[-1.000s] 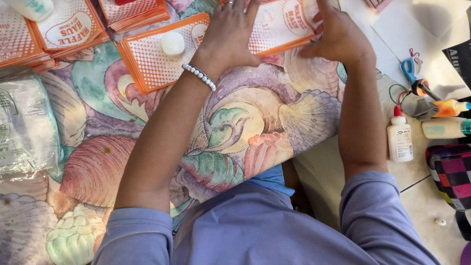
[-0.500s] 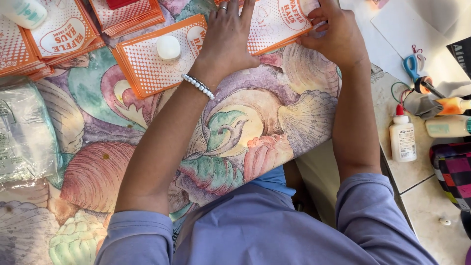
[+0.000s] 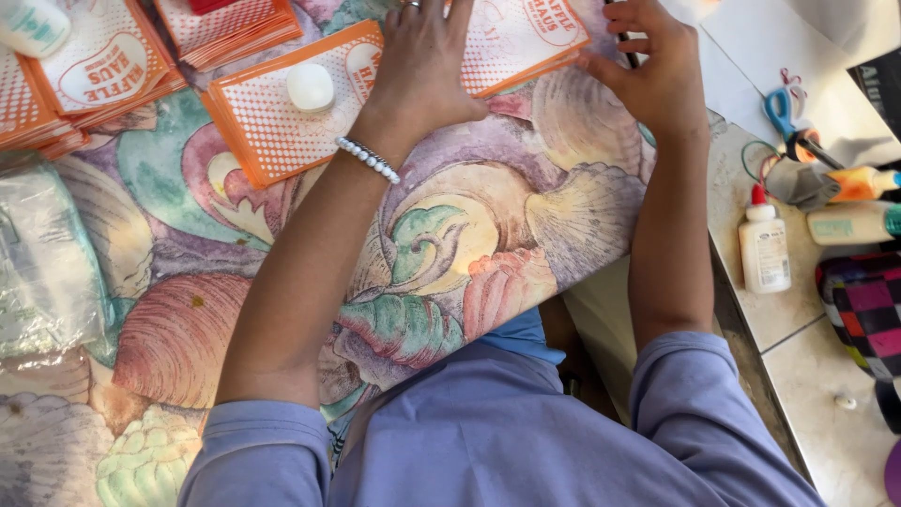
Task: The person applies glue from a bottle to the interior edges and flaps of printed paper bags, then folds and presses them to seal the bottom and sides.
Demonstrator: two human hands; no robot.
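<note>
Matt orange-and-white paper bags [image 3: 282,131] lie on a soft printed cloth [image 3: 488,235]; at the counter's [image 3: 798,310] right edge, smooth stone and a glossy plastic glue bottle [image 3: 763,249].

orange-white paper bags [image 3: 282,122] top left; white glue bottle [image 3: 765,249] right.

Lavender-blue shirt, sleeves [image 3: 253,451] pushed above the elbows — pearl-bead bracelet [image 3: 368,160] on the left wrist, ring [image 3: 411,5] on one finger.

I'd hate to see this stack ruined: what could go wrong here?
The left hand presses flat on the orange-and-white paper bags, the right hand at their edge; a sideways push might fan the stack or crease a corner. The small white cap sitting loose on the neighbouring bag could get nudged off. The glue bottle stands close to the right forearm and might tip.
</note>
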